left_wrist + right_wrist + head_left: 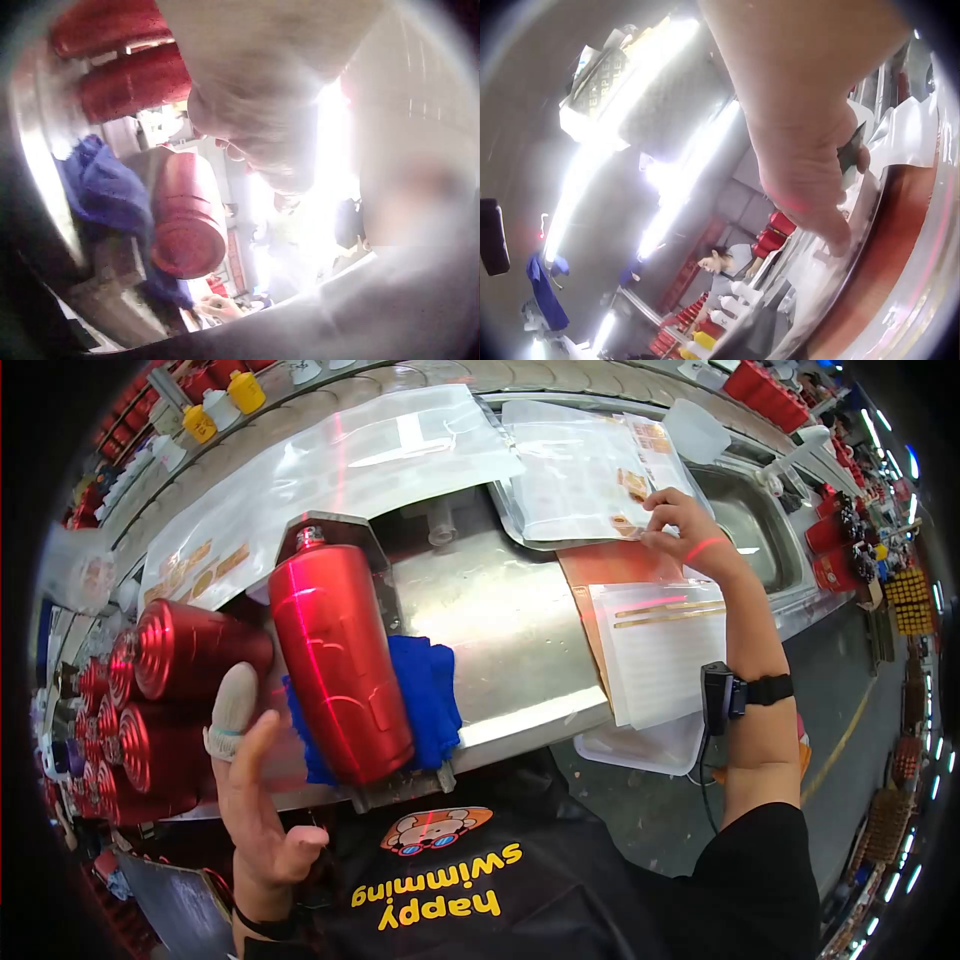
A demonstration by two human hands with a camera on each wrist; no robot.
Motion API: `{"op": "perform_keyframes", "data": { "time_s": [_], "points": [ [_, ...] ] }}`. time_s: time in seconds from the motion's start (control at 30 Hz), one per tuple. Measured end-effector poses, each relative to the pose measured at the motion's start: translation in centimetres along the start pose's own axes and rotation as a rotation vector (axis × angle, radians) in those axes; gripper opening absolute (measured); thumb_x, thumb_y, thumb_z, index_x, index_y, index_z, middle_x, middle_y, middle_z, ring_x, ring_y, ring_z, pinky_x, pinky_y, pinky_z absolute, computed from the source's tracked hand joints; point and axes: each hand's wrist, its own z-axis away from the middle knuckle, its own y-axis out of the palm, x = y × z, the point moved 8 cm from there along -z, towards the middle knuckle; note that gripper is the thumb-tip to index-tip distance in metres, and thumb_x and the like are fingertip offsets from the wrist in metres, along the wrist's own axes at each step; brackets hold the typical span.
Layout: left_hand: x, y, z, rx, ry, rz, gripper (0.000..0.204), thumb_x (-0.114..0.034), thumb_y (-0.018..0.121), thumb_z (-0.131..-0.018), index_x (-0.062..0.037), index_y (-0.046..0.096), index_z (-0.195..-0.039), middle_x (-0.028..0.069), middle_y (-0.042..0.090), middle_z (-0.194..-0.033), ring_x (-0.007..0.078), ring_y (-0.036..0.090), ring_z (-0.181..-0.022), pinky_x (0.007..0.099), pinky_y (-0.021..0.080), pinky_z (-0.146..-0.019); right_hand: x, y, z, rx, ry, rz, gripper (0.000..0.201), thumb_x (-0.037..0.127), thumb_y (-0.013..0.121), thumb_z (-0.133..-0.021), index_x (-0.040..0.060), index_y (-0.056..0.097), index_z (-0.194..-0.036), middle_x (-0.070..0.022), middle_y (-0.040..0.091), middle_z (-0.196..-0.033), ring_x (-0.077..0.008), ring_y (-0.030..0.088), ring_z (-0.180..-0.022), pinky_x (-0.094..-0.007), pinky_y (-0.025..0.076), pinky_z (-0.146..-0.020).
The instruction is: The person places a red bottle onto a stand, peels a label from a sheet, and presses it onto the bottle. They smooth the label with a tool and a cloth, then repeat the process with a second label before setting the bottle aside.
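Observation:
A red metallic bottle [340, 660] lies on its side on a blue cloth [425, 695], in a metal cradle. Beside its base, my left hand [260, 800] is raised with fingers extended, holding nothing; a white knitted cover [235, 700] sheathes one finger. My right hand [690, 532] reaches over a clear sheet [565, 470] in a tray, fingers bent at its brown-gold decals [632, 485]. Between those fingertips, the right wrist view shows a small dark flat piece [851, 150], apparently a decal. In the left wrist view, the bottle [191, 217] stands out beyond the cloth.
Several red bottles [160, 750] are stacked at the left. Another clear sheet [340, 460] with decals spans the back of the metal bench [490, 600]. White paper [665, 650] lies at the front right, near a sink [750, 525]. Another person [739, 262] works farther off.

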Motion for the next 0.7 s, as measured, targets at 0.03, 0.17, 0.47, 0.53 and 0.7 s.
{"op": "perform_keyframes", "data": {
  "time_s": [0.03,0.17,0.47,0.53,0.7],
  "points": [
    [-0.8,0.3,-0.6,0.038,0.005,0.076,0.084,-0.059,0.061,-0.086,0.0081,0.048,-0.135,0.0320,0.032,-0.149,0.0401,0.035,-0.140,0.0465,0.030,-0.112,-0.5,-0.3,0.0,-0.004,0.041,-0.104,0.010,0.008,0.072,-0.081,0.0041,0.063,-0.082,-0.0067,0.057,-0.117,-0.0224,0.054,-0.111,-0.0317,0.042,-0.095],
    [-4.4,3.5,-5.7,0.293,0.026,0.290,0.051,-0.040,0.058,-0.094,0.0023,0.061,-0.123,0.0230,0.057,-0.127,0.0327,0.056,-0.116,0.0396,0.042,-0.101,3.8,-2.8,0.0,-0.147,0.018,-0.202,0.013,0.011,0.073,-0.083,0.0021,0.064,-0.082,-0.0075,0.060,-0.116,-0.0220,0.058,-0.107,-0.0328,0.044,-0.093],
    [-1.3,14.2,-9.1,0.349,-0.716,1.371,0.036,-0.040,0.044,-0.104,-0.0082,0.062,-0.109,0.0018,0.066,-0.096,0.0114,0.064,-0.082,0.0258,0.051,-0.070,28.0,-1.2,5.7,-0.303,-0.648,0.024,0.017,0.001,0.075,-0.067,0.0038,0.063,-0.078,-0.0155,0.057,-0.120,-0.0387,0.053,-0.117,-0.0452,0.047,-0.092],
    [-0.7,13.6,-9.6,0.330,-0.583,1.132,0.021,-0.022,0.053,-0.100,-0.0064,0.062,-0.111,-0.0005,0.064,-0.095,0.0076,0.061,-0.079,0.0233,0.048,-0.068,28.4,-0.4,6.3,-0.288,-0.668,-0.018,0.019,0.003,0.076,-0.067,0.0032,0.064,-0.081,-0.0155,0.056,-0.121,-0.0393,0.052,-0.117,-0.0464,0.047,-0.094],
    [-2.2,10.5,-10.0,0.156,-0.304,0.757,0.018,-0.006,0.054,-0.096,-0.0014,0.061,-0.112,0.0021,0.066,-0.094,0.0073,0.062,-0.082,0.0221,0.049,-0.070,22.5,-1.8,4.8,-0.242,-0.362,-0.515,0.044,0.024,0.076,-0.083,0.0020,0.066,-0.120,-0.0164,0.058,-0.122,-0.0313,0.055,-0.115,-0.0371,0.046,-0.094]
  ]
}}
